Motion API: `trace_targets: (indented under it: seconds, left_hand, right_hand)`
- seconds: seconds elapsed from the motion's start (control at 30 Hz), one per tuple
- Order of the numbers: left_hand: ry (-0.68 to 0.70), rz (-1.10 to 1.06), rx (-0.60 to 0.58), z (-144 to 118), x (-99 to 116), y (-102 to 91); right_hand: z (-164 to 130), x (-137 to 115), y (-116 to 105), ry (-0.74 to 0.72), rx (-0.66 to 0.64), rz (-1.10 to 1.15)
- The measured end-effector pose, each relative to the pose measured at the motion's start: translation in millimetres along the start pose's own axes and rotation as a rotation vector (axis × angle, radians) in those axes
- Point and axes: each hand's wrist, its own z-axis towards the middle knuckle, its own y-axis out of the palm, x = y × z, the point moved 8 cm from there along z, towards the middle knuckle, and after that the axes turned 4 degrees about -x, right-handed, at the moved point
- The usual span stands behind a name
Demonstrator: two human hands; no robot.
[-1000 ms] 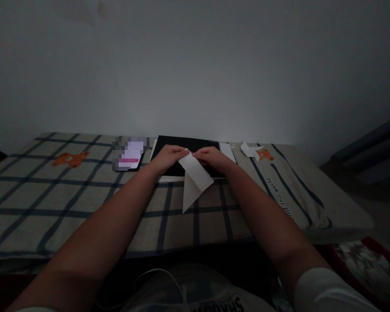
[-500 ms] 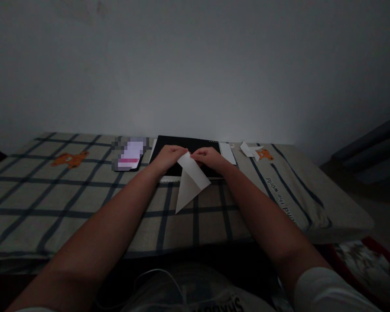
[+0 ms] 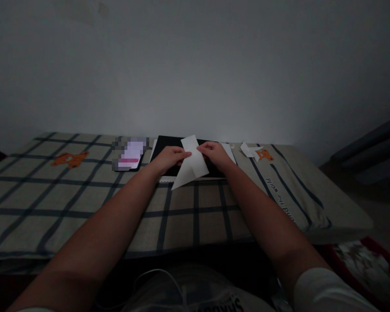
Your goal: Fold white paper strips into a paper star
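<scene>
A folded sheet of white paper (image 3: pixel 196 158) is held up between my two hands, over a black folder or pad (image 3: pixel 169 141). My left hand (image 3: pixel 170 157) pinches its left edge between thumb and fingers. On the opposite edge, my right hand (image 3: pixel 214 152) grips the paper in the same way. The sheet has a straight band running from top to lower right, and a pointed flap reaches down to the left. Behind the paper, some of my fingers are hidden.
Left of the folder lies a phone (image 3: pixel 131 154) with a lit, blurred screen. A folded white paper piece (image 3: pixel 251 151) rests to the right. White sheets (image 3: pixel 230 151) stick out under the folder. A checked cloth (image 3: pixel 117 195) covers the table, which meets a grey wall (image 3: pixel 195 69).
The paper has moved up and away from me, and its top now stands above my fingers. My grip has shifted from its top corner to its two sides.
</scene>
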Motion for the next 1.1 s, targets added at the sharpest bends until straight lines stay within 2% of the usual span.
trace_targets:
  seconds: [0.13, 0.33, 0.5, 0.7, 0.9, 1.0, 1.1]
  left_hand:
    - [0.08, 0.043, 0.095, -0.9, 6.5, -9.6]
    - [0.107, 0.158, 0.19, -2.0, 9.4, -19.6]
    - [0.125, 0.148, 0.188, -1.1, 10.1, -19.1]
    - [0.087, 0.125, 0.118, 1.7, 3.4, -15.8]
    - [0.081, 0.132, 0.153, 0.2, 4.7, -19.5]
    - [0.047, 0.169, 0.143, -2.2, 6.8, -15.9]
    - [0.029, 0.156, 0.138, -4.4, 8.4, -12.2]
  right_hand:
    - [0.9, 6.9, 4.5, 0.063, -0.054, 0.146]
    - [-0.5, 10.5, 7.8, 0.106, -0.117, 0.184]
    - [0.4, 7.3, 5.5, 0.067, -0.081, 0.141]
    - [1.0, 6.4, -1.0, 0.049, 0.016, 0.062]
    - [0.7, 8.5, 4.7, 0.092, -0.042, 0.215]
    - [1.0, 8.3, 5.4, 0.085, -0.052, 0.21]
    - [1.8, 7.4, 1.4, 0.058, -0.003, 0.16]
